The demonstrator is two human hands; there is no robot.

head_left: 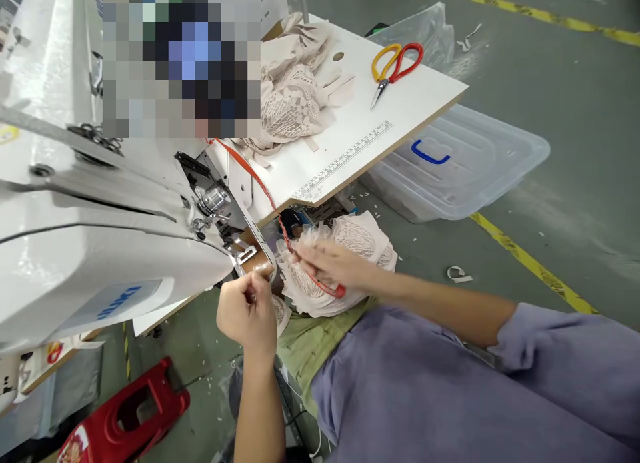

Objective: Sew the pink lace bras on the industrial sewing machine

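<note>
My left hand (249, 308) is closed in a pinch just in front of the sewing machine's presser foot (245, 253). Whatever its fingers hold is too small or hidden. Over my lap my right hand (335, 259), a little blurred, is closed around red-handled thread snips (327, 288), whose blades do not show. A twisted red cord (267, 195) runs from the machine down to this hand. Beneath it, a beige lace bra piece (363, 236) lies on my lap, partly covered by the hand. The white sewing machine (165, 263) fills the left side.
More beige lace pieces (295, 103) are heaped on the white table (350, 143), which has a printed ruler. Yellow-and-red scissors (395, 66) lie near its far edge. A lidded clear bin (475, 156) stands on the floor beyond. At lower left is a red stool (130, 409).
</note>
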